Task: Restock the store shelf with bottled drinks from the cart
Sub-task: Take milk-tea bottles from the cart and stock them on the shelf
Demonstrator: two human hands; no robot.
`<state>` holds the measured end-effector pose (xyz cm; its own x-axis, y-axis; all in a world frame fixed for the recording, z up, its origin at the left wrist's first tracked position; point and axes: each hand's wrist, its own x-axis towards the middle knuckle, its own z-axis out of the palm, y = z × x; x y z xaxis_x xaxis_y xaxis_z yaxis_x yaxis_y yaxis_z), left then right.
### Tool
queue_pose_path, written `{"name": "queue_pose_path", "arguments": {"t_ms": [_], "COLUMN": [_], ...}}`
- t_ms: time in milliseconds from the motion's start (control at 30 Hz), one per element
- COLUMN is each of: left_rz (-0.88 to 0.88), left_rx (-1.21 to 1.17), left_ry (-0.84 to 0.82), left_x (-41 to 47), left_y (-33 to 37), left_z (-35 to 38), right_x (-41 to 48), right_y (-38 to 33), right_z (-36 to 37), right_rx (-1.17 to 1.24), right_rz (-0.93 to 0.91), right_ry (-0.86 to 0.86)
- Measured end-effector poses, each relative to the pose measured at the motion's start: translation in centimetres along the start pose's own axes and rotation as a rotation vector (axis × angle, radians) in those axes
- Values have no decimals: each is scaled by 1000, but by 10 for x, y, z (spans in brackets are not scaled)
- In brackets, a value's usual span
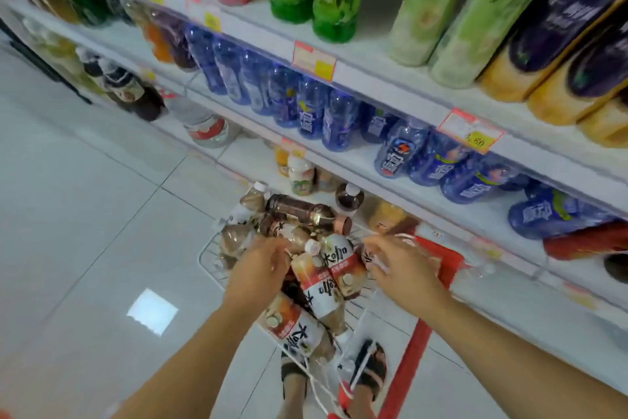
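Bottles (324,286) of milk tea lie heaped in the cart (413,347) between and under both hands. The nearest one lies on its side, long axis running away from the person. The left hand (261,265) and right hand (397,265) curl downward; knuckles and blur hide whatever they grip, so I cannot tell.

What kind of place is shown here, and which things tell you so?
Most likely a drinks aisle in a shop or supermarket: white shelves hold rows of blue bottles, price tags line their edges, and a wire cart of brown bottles stands beside them.
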<state>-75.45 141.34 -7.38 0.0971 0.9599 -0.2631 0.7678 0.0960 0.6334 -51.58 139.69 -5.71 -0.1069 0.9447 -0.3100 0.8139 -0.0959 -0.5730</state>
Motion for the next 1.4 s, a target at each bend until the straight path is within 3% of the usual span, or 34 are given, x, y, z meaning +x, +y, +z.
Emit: {"name": "queue_pose_path", "arguments": {"t_ms": [200, 400, 600, 767, 833, 867, 933, 1033, 1100, 1200, 1400], "left_rz": [-280, -430, -584, -663, -723, -710, -502, -26, 183, 348, 557], "left_rx": [2, -365, -621, -690, -558, -481, -403, -317, -239, -273, -443], "left_ry": [62, 186, 142, 184, 238, 266, 246, -8, -134, -249, -247], "left_x": [-1, 19, 42, 48, 42, 35, 21, 12, 13, 7, -6], "left_y": [-86, -117, -128, -121, -109, -99, -77, -37, -6, 48, 169], "left_z": [29, 49, 53, 53, 54, 52, 45, 20, -3, -36, -78], "right_x": [55, 97, 112, 95, 86, 82, 70, 49, 32, 6, -59], "right_y": [6, 5, 2, -26, -36, -41, -52, -73, -89, -108, -117], "right_z": [67, 112, 118, 98, 79, 68, 44, 4, -24, -68, -166], "right_rx": [97, 373, 640, 491, 465, 459, 443, 442, 484, 586, 777], "right_rz": [120, 281, 449, 225, 165, 145, 103, 36, -11, -75, -170], "right_ry": [0, 165, 247, 399, 448, 459, 462, 443, 455, 518, 696]}}
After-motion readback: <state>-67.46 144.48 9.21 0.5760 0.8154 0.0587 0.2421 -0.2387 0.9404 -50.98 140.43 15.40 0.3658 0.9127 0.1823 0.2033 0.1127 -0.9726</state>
